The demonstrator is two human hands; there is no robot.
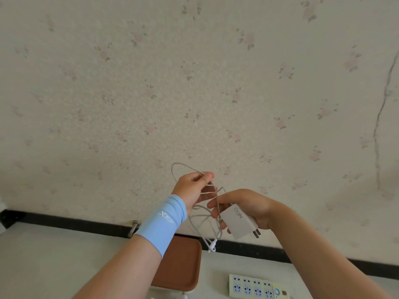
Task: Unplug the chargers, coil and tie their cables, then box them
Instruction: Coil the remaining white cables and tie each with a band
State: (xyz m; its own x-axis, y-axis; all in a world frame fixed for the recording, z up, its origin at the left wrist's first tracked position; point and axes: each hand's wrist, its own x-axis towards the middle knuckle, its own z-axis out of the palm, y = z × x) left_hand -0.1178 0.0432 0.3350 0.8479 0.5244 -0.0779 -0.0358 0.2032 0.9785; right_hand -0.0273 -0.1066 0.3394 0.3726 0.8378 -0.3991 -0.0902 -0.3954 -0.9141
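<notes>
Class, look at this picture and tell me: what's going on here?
A person holds an unplugged white charger in the right hand, prongs bare. The left hand pinches loops of its pale cable, raised before the wall. The coil is loose and not yet tied; the connector end dangles. A power strip and brown tray lie on the table below.

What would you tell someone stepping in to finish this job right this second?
Left hand: pinches loops of the cable, held up.
Right hand: grip round the white charger, prongs bare.
The cable's free plug dangles below the hands; the power strip lies on the table, visible sockets empty.
Done: this charger unplugged, coiling begun.
To do: finish the coil, tie it, box it.
</notes>
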